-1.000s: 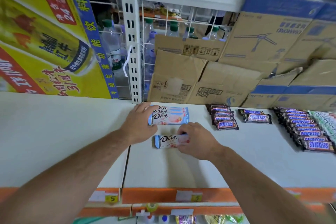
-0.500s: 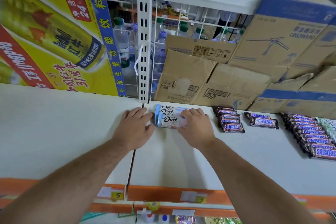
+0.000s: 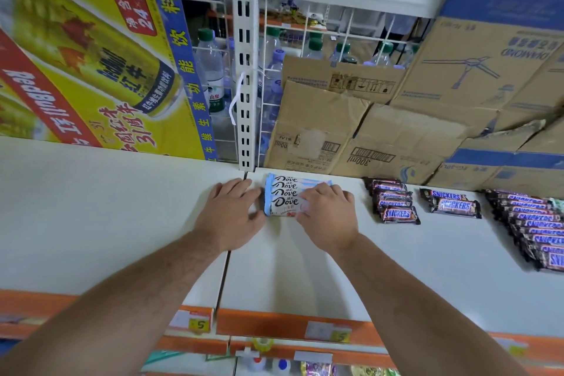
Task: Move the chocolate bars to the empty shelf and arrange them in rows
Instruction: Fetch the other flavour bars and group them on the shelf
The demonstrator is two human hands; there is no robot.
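White shelf (image 3: 305,268): Dove bars (image 3: 282,195) under relaxed right fingers (image 3: 317,192), flat left fingers (image 3: 238,189) alongside, Snickers rows (image 3: 393,201) nearby

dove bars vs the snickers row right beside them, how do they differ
Colour: the Dove bars wear white and blue wrappers; the nearest Snickers row is dark brown. Contact: the left hand touches the Dove bars' left end and the right hand rests over their right half; the Snickers row lies untouched. Both are overlapping rows at the back of the white shelf.
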